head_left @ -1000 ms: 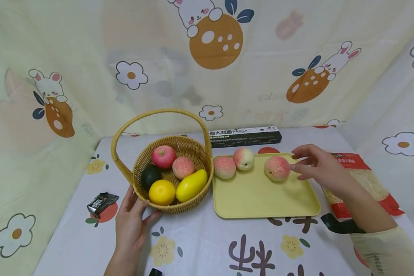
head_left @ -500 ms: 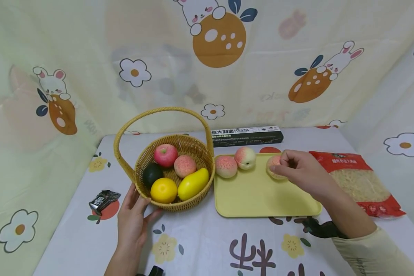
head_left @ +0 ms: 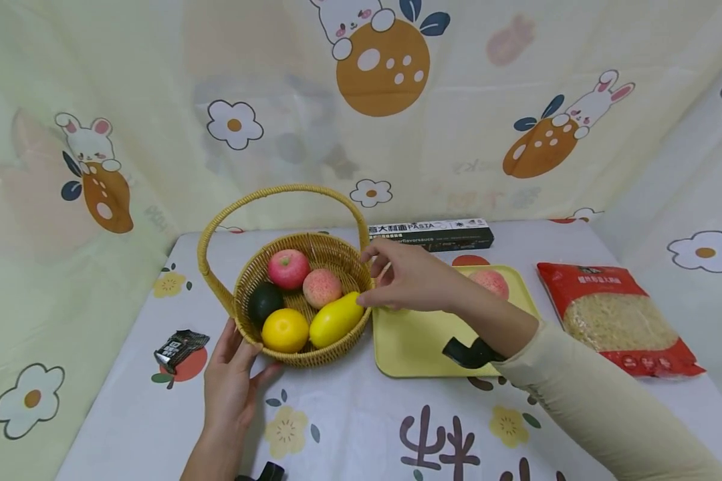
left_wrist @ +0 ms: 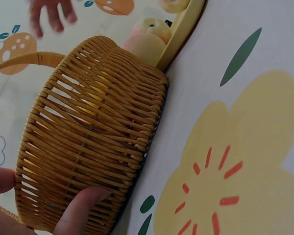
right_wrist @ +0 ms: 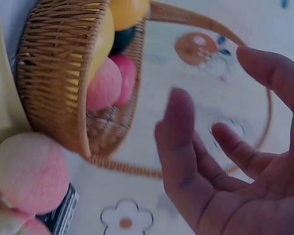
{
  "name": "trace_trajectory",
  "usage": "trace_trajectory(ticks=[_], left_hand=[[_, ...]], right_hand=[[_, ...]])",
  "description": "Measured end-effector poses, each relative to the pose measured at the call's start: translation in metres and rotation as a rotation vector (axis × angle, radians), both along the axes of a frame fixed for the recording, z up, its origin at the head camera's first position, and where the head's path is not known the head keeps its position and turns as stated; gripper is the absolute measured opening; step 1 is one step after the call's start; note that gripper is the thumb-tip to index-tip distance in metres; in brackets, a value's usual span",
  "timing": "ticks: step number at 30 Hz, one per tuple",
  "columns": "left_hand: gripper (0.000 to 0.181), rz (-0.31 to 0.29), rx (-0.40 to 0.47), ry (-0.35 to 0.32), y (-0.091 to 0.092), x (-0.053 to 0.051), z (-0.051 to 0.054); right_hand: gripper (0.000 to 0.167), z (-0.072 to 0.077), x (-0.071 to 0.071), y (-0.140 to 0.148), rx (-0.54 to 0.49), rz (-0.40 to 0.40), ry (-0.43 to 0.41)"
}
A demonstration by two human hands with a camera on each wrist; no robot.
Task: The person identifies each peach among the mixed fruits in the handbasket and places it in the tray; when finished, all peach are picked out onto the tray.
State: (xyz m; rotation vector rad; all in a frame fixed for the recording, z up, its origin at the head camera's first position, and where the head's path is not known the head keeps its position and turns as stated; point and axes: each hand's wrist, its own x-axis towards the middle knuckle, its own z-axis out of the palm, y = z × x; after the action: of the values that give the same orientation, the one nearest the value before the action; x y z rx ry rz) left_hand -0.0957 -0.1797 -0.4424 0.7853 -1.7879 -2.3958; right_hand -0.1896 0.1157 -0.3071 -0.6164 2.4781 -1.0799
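A woven wicker basket (head_left: 301, 361) with a tall handle stands left of centre. In it lie a red apple (head_left: 289, 269), a peach (head_left: 322, 288), a dark green avocado-like fruit (head_left: 265, 302), an orange (head_left: 285, 330) and a yellow mango (head_left: 337, 321). My left hand (head_left: 231, 391) holds the basket's near left side, thumb (left_wrist: 83, 210) on the weave. Over the basket's right rim hovers my right hand (head_left: 412, 275), empty, with loosely bent fingers. One peach (head_left: 491, 282) sits on the yellow tray (head_left: 409, 351); others (right_wrist: 32, 171) at its left end are hidden in the head view.
A black pasta box (head_left: 457, 235) lies behind the tray. To the right is a red bag of pasta (head_left: 620, 321). A small black packet (head_left: 180, 349) lies on the left of the printed tablecloth (head_left: 349, 427).
My right hand has swung left from the right-hand peach on the tray to the basket's rim, leaving that peach behind. My left hand stays at the basket.
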Motion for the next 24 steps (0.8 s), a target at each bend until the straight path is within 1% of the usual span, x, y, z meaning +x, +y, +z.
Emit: trace_trajectory(ticks=[2,3,6,11,13,19,24], left_hand=[[0.082,0.0,0.002,-0.002,0.0,0.0,0.0],[0.083,0.002,0.003,-0.004,0.0,-0.001,0.0],[0.083,0.004,0.003,-0.002,0.0,-0.002,-0.001],[0.083,0.006,0.002,-0.003,0.0,-0.002,-0.001],[0.083,0.009,-0.001,-0.011,0.001,-0.002,-0.001],[0.082,0.012,-0.003,-0.015,0.001,-0.003,-0.001],[0.084,0.009,-0.004,-0.024,0.001,-0.003,0.0]], right_hand=[[0.065,-0.002,-0.007,-0.015,0.04,0.03,-0.002],[0.068,-0.003,-0.011,-0.022,0.047,0.043,-0.017],[0.07,-0.007,-0.022,-0.04,0.071,0.072,-0.032],[0.072,-0.016,-0.038,-0.058,0.066,0.052,-0.084],[0.073,-0.018,-0.044,-0.065,0.07,0.042,-0.088],[0.075,-0.023,-0.063,-0.082,0.145,0.046,-0.082],[0.081,-0.027,-0.073,-0.093,0.194,0.056,-0.116]])
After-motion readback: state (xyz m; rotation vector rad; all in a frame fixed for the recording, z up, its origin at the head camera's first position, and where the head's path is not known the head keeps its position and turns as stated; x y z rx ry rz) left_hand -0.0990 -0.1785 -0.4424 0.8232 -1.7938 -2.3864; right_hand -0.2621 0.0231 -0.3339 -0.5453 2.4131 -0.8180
